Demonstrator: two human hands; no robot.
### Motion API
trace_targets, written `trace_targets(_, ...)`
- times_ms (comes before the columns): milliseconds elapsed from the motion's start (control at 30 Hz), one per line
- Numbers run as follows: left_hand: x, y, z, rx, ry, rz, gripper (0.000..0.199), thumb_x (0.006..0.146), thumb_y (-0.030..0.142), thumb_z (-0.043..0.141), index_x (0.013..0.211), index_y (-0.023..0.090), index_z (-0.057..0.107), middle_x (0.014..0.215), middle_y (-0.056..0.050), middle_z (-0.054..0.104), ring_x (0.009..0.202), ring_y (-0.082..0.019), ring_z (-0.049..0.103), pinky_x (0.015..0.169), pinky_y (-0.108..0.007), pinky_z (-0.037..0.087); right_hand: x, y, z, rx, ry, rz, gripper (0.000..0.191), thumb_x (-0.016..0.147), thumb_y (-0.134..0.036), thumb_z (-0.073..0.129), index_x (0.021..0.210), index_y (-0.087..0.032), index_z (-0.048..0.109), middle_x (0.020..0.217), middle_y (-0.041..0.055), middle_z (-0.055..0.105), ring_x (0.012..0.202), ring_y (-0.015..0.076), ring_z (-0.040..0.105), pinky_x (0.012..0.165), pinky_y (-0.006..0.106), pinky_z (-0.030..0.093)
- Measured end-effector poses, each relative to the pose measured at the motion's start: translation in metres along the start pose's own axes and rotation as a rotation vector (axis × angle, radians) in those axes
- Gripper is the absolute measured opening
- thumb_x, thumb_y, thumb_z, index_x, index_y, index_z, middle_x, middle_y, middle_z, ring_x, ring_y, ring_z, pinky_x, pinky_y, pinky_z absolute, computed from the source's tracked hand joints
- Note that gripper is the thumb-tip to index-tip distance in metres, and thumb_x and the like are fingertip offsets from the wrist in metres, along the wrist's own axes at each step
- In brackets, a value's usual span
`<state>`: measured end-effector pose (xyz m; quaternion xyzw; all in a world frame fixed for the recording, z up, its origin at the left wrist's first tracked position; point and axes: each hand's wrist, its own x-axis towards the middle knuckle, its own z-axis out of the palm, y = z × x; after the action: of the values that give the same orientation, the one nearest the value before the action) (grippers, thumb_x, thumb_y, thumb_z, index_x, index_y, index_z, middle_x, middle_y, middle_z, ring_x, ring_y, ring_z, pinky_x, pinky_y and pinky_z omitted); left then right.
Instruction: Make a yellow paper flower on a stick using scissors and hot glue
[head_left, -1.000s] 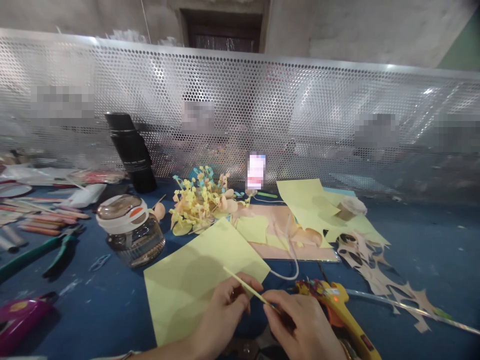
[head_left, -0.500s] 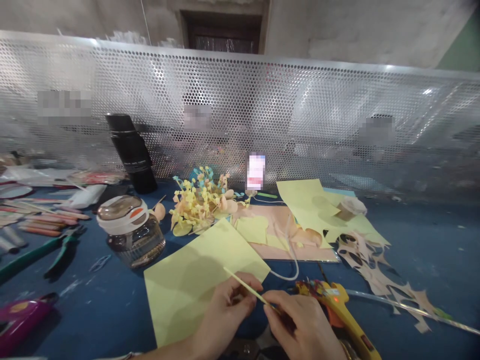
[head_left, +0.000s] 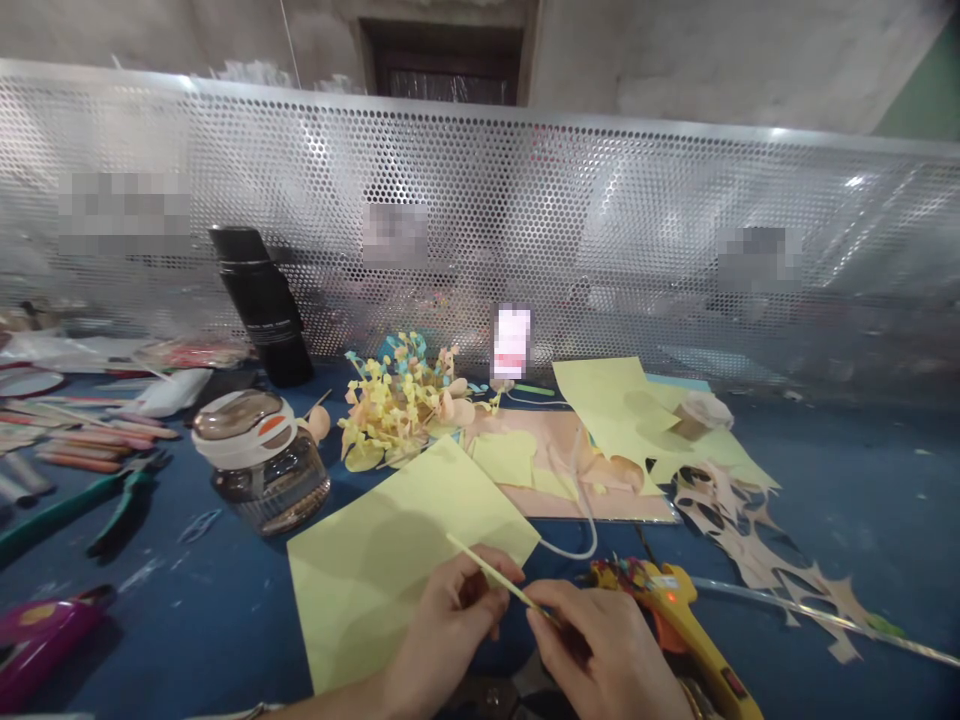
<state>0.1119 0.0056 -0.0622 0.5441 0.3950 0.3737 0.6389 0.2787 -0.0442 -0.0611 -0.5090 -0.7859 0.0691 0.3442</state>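
Observation:
A thin pale-yellow stick (head_left: 491, 571) slants between my two hands above the front of the table. My left hand (head_left: 457, 615) is closed round its middle part, with the far end sticking out beyond the fingers. My right hand (head_left: 596, 640) pinches the near end between thumb and fingers. Under my left hand lies a large yellow-green paper sheet (head_left: 360, 560). A yellow glue gun (head_left: 694, 630) with a small orange light rests just right of my right hand. Dark handles (head_left: 491, 695) show partly beneath my hands.
A glass jar (head_left: 262, 465) and a black bottle (head_left: 262, 305) stand at left, near green pliers (head_left: 124, 505) and a purple tool (head_left: 49, 640). Behind the sheet are small paper flowers (head_left: 405, 400). Cut paper scraps (head_left: 757, 540) lie right. A perforated metal panel (head_left: 637, 230) spans the back.
The fingers of my left hand have shifted slightly on the stick. My right hand and the stick are almost where they were.

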Motion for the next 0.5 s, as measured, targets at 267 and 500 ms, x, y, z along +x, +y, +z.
trace_targets(267,-0.0002,-0.0022,-0.0002,-0.028,0.005,-0.021,0.017,0.075,0.031,0.064,0.083,0.017,0.066,0.062,0.004,0.051,0.047,-0.008,0.039,0.046,-0.021,0.032,0.0003,0.0004,0.0003,0.011,-0.008,-0.003,0.015,0.090,-0.022,0.047,0.093,-0.021,0.062,0.058,-0.0027,0.064,0.049,0.0136,0.061,0.050,0.023,0.039)
trace_targets(500,0.0002,-0.0005,-0.0019,-0.066,0.068,0.073,0.028,0.074,0.037,0.069,0.092,0.017,0.065,0.080,-0.002,0.064,0.065,-0.013,0.058,0.058,-0.022,0.045,0.0005,-0.0010,-0.0021,0.021,0.007,-0.025,0.015,0.090,-0.022,0.047,0.091,-0.020,0.061,0.057,-0.0027,0.063,0.047,0.0136,0.060,0.049,0.024,0.038)
